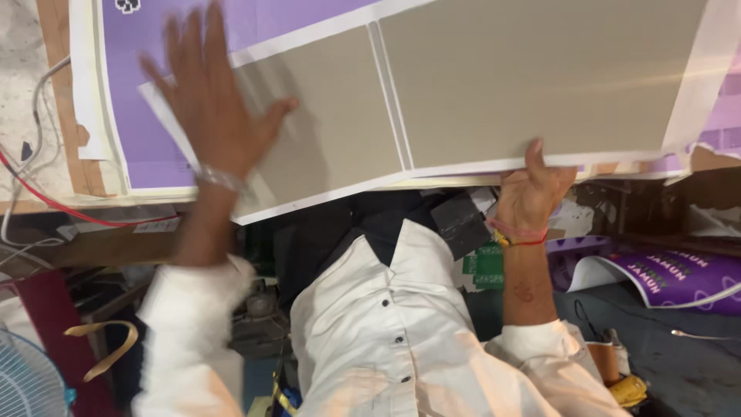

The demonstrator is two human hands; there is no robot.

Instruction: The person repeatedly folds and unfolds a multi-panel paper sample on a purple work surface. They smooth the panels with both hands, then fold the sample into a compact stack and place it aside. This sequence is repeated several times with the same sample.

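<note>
Head view: looks down over a white shirt point(386, 340) at 2 hands working on flat printed sheets at the near edge of the counter point(54, 197)
Left hand point(212, 100): fingers spread wide and laid flat on the grey board sheet point(494, 85), holding nothing; the flat palm appears to press the sheet down so that it lies smooth; the outline is motion-blurred, so exact finger contact is unclear
Right hand point(532, 189): fingers curled over the near edge of the grey board sheet, thumb below, pinching that edge; judged to steady or lift that end against the left-hand pressure
Grey board sheet: lies across the counter top, its near edge overhanging toward the body; 1 pale double crease line divides it into 2 panels
Purple printed sheet point(147, 100): lies beneath the grey board sheet, showing at the left and at the far right edge; most of it is covered
Wrist items: metal bracelet point(220, 179) on the left wrist, red thread band point(521, 235) on the right wrist
Below the counter: curled purple printed sheets point(671, 278), a green box point(486, 266) and dark clutter, poorly lit
Cut off: fan point(27, 382) at the lower left; sheet tops run out of frame
Cables: red and white cables point(31, 185) hang at the left edge; their ends are not visible
</note>
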